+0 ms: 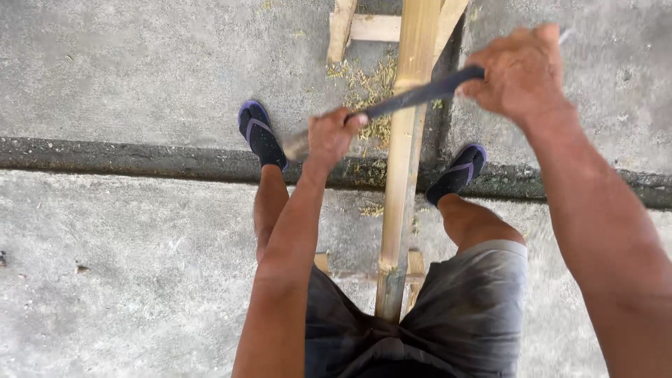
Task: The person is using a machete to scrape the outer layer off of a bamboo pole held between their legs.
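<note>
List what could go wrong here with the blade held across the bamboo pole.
1. Both hands, left hand and right hand, grip the dark blade at its ends; a slip could cut the fingers.
2. The bamboo pole runs between the legs, so a slipping blade might reach a thigh.
3. The feet wear only sandals, leaving them exposed.

An outdoor work yard. The rough grey concrete ground has a dark crack running across, with pale bamboo shavings scattered far beside a plain wooden trestle frame.
</note>
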